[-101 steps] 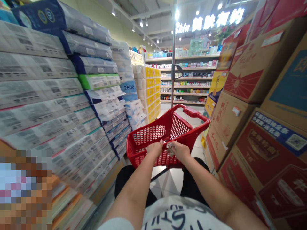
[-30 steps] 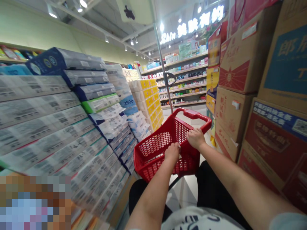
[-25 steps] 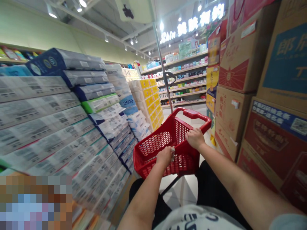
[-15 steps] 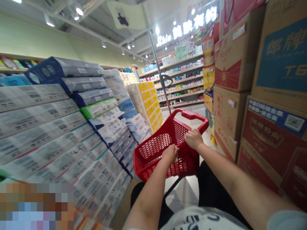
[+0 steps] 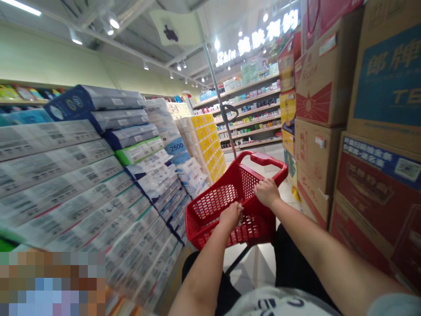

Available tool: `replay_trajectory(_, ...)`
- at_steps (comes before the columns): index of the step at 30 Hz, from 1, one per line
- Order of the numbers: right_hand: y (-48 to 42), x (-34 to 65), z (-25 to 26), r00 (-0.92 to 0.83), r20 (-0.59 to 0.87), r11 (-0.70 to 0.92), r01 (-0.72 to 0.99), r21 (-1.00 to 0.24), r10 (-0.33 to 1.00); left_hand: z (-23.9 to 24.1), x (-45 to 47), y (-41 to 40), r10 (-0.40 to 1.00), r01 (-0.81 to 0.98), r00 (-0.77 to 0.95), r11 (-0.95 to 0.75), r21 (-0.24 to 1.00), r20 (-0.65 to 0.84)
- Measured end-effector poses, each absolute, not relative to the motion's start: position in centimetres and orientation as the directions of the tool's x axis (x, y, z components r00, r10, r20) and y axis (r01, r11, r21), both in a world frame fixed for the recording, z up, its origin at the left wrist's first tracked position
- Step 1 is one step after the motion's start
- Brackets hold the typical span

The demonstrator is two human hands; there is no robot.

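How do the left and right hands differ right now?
The left hand holds a pale crumpled wad; the right hand instead grips the side rim of the red cart. In the picture, the left hand is lower; the right hand is higher and nearer the handle. Both are bare and closed.

Bright ceiling spotlights (image 5: 113,23), overexposed sign (image 5: 244,45), shadowed floor (image 5: 259,265), stretched, blurry edges

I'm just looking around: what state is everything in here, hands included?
Red cart: open-topped, gripped at its rim
Right hand: closed over the cart's rim
Left hand: closed around something small and pale
Small pale thing: mostly hidden, unclear
Cardboard boxes: stacked
White packs: wrapped, stacked
Sign: lit
Ceiling light: on
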State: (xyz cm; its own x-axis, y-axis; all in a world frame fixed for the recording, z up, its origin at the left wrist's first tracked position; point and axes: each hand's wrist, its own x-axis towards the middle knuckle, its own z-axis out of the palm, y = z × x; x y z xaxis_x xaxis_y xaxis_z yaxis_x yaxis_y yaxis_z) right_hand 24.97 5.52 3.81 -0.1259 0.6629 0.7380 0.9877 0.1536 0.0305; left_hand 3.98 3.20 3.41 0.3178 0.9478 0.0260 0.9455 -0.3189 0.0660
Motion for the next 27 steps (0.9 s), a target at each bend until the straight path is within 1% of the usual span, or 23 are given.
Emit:
replay_trajectory(4,5.4,25.0,3.7,-0.135,0.772,0.152,0.987,0.050,0.621,3.5,1.8,2.7,0.950,0.949,0.311,-0.311,0.049,-0.005)
replay_trajectory(8,5.4,24.7,3.8,-0.103,0.786,0.129,0.991,0.030,0.610,4.1,2.9,2.9,0.956,0.956,0.290,-0.288,0.051,-0.049)
replay_trajectory(11,5.4,24.7,3.8,-0.116,0.797,0.144,0.989,0.036,0.592,4.4,4.7,3.3,0.946,0.944,0.325,-0.322,0.077,-0.022)
replay_trajectory(14,5.4,24.8,3.6,-0.123,0.814,0.153,0.987,0.042,0.568,4.1,4.4,3.2,0.941,0.938,0.337,-0.334,0.090,-0.015)
replay_trajectory(18,5.4,24.8,3.5,-0.111,0.814,0.148,0.989,0.031,0.570,3.4,1.9,2.6,0.951,0.950,0.310,-0.310,0.037,0.010)
replay_trajectory(21,5.5,24.6,3.6,-0.097,0.810,0.145,0.989,0.015,0.579,3.3,1.8,2.7,0.959,0.958,0.285,-0.285,0.013,0.000)
replay_trajectory(24,5.5,24.6,3.7,-0.100,0.808,0.146,0.989,0.017,0.581,3.4,3.9,3.3,0.955,0.954,0.296,-0.297,0.033,0.014)
replay_trajectory(27,5.4,24.7,3.7,-0.112,0.816,0.146,0.989,0.034,0.567,3.5,5.6,3.9,0.943,0.940,0.329,-0.332,0.084,0.039)
